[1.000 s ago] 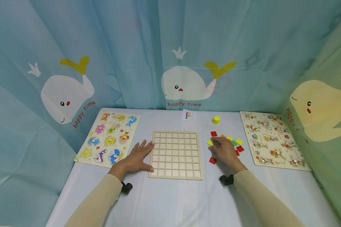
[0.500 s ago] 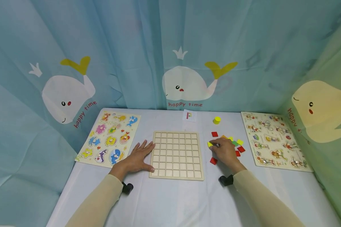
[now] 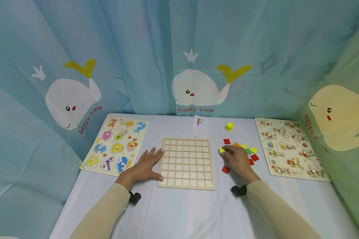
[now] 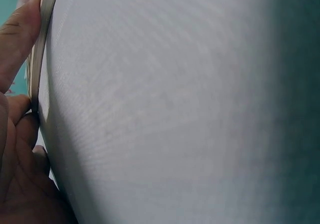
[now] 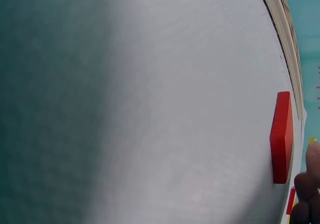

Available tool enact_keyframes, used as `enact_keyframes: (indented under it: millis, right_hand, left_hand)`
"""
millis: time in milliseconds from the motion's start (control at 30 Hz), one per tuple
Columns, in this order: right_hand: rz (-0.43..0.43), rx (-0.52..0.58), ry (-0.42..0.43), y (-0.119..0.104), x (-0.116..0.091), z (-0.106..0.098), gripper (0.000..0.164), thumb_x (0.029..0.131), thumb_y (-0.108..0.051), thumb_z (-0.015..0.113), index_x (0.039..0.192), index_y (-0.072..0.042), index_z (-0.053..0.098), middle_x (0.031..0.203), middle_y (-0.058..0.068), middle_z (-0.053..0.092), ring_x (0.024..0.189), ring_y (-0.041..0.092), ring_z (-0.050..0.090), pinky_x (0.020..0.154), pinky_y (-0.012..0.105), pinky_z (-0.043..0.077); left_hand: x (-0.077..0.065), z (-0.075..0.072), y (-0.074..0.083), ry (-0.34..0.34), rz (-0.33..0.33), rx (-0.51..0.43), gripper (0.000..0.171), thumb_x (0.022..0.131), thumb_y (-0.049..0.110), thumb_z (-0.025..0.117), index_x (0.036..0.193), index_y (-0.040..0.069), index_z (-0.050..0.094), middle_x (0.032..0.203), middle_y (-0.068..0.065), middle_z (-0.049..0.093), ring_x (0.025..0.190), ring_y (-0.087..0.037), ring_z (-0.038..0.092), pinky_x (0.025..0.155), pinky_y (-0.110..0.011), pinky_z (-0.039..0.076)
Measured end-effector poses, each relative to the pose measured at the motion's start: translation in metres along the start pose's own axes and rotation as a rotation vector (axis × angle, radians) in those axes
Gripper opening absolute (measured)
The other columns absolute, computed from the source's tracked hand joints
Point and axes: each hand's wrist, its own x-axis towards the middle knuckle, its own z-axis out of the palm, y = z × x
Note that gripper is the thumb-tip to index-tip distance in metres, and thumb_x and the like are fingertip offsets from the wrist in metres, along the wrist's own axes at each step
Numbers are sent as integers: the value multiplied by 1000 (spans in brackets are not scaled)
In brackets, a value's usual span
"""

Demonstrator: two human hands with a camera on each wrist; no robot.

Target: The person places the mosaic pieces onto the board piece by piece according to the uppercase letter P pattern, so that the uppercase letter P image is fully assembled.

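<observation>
My left hand (image 3: 143,167) lies with its fingers spread along the left edge of a wooden grid board (image 3: 186,164). In the left wrist view the thumb and fingers (image 4: 20,39) touch the board's rim (image 4: 42,49). To the right of the board, my right hand (image 3: 237,161) pinches a small yellow square tile (image 3: 221,150) between thumb and fingertips. Only a corner of that yellow tile (image 5: 312,140) shows above the fingertip in the right wrist view. One red tile (image 3: 225,169) lies just below the hand, and another red tile (image 3: 226,141) lies above it.
Several loose tiles, among them a green tile (image 3: 248,151) and a yellow one (image 3: 253,150), surround the right hand. Behind them stands a yellow cylinder (image 3: 229,126). A printed pattern card (image 3: 200,121) lies behind the board. Sea-animal (image 3: 112,146) and figure (image 3: 291,149) puzzles flank it.
The right hand's fingertips have closed on the yellow tile, which has shifted slightly and now looks tilted. My left hand stays at the board's edge. The whole head view has drifted slightly.
</observation>
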Motion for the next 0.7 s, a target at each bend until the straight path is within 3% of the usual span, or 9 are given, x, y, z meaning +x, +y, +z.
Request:
enact_keyframes:
  millis: [300,467,700]
  right_hand:
    - [-18,74,15,-1,-2,-2,34,102,-14,69,135,-6,70,124,19,71,107,34,62,98,51,59]
    - [-37,71,41,-5,-2,-3,36,101,-17,71,137,-8,71,122,16,72,104,31,62,88,40,59]
    - [-52,150,34,-25,-3,-2,34,101,-19,72,133,-9,73,117,13,72,101,27,59,76,24,52]
  left_hand:
    - [1,1,-1,3,1,3,118,79,53,88,170,19,22,178,2,14,166,-23,-3,136,-46,-7]
    - [0,0,0,-2,-1,10,118,79,53,88,170,20,21,178,3,13,166,-22,-4,136,-44,-8]
    - [-1,0,0,8,25,-2,118,79,51,89,170,16,23,178,0,15,166,-25,-1,136,-46,-7]
